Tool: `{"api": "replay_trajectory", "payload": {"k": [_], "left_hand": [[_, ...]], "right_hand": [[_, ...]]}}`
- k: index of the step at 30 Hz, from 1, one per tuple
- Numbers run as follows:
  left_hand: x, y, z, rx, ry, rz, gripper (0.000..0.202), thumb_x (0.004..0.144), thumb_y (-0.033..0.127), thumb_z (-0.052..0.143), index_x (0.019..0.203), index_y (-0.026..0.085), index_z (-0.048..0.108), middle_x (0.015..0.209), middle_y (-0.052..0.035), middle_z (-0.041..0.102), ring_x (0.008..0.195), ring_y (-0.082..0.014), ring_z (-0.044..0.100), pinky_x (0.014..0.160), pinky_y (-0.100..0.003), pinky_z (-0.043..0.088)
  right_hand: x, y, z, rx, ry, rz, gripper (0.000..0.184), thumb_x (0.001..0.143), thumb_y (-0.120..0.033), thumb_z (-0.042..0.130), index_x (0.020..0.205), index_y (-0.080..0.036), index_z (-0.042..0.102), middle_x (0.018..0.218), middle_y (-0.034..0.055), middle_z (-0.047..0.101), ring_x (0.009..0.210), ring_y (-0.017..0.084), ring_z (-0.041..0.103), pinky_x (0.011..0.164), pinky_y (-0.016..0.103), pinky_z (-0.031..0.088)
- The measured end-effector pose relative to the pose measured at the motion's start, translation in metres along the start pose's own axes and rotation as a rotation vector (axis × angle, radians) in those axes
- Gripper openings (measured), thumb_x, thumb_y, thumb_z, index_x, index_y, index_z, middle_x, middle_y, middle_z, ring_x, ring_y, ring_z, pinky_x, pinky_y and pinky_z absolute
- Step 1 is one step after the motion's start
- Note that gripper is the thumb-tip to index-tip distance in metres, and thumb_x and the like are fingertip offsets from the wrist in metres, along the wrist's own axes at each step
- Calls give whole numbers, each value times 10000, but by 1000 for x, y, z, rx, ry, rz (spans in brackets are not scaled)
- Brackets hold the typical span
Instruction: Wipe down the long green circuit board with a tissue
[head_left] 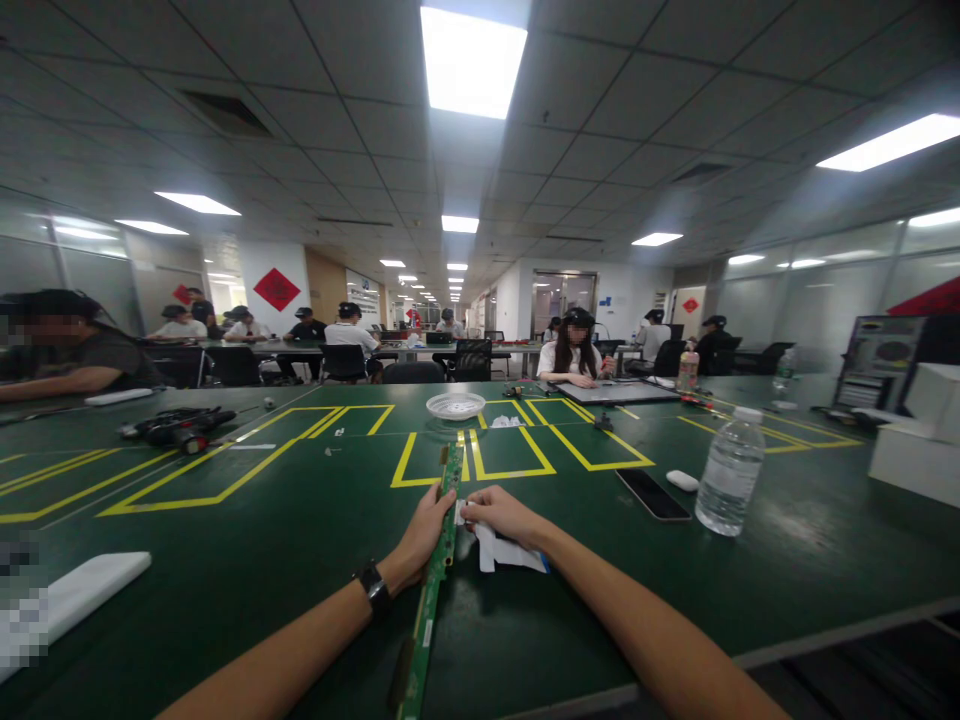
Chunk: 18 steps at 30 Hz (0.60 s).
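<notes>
A long, narrow green circuit board (426, 640) stretches from the middle of the table toward its near edge. My left hand (420, 535), with a black band at the wrist, is closed around the board's edge. Beside the board's right side, my right hand (506, 515) pinches a white flat ribbon cable (514, 556) between thumb and fingers. The cable is folded, hangs below the hand and has a blue end. Whether its pinched end touches the board, I cannot tell.
Ahead lies a white dish (455, 406) among yellow tape outlines. To the right are a phone (652, 494), a small white case (682, 481) and a water bottle (731, 475). Black tools (180, 428) lie left. A person (574, 350) sits across the table.
</notes>
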<state>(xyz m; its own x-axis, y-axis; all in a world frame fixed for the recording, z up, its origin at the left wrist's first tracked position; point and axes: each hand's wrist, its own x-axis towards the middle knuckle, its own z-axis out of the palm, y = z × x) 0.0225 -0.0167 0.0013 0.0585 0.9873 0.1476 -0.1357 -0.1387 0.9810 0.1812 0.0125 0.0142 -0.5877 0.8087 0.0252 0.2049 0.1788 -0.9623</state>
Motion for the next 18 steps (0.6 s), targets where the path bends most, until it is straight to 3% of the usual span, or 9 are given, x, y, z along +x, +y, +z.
{"api": "replay_trajectory", "payload": {"k": [9, 18], "left_hand": [[-3, 3, 0, 106, 20, 65, 312, 818, 371, 534, 1062, 178, 558, 931, -39, 651, 872, -177, 601, 759, -232, 454], [-7, 0, 1, 177, 46, 68, 322, 840, 423, 496, 1054, 187, 541, 876, -32, 631, 817, -175, 589, 723, -235, 444]], "right_hand": [[0, 0, 1, -85, 19, 2, 231, 756, -335, 590, 634, -144, 549, 511, -56, 463, 445, 56, 357, 443, 190, 253], [-1, -3, 4, -110, 20, -56, 307, 787, -409, 568, 632, -147, 529, 538, -44, 459, 465, 63, 374, 448, 193, 257]]}}
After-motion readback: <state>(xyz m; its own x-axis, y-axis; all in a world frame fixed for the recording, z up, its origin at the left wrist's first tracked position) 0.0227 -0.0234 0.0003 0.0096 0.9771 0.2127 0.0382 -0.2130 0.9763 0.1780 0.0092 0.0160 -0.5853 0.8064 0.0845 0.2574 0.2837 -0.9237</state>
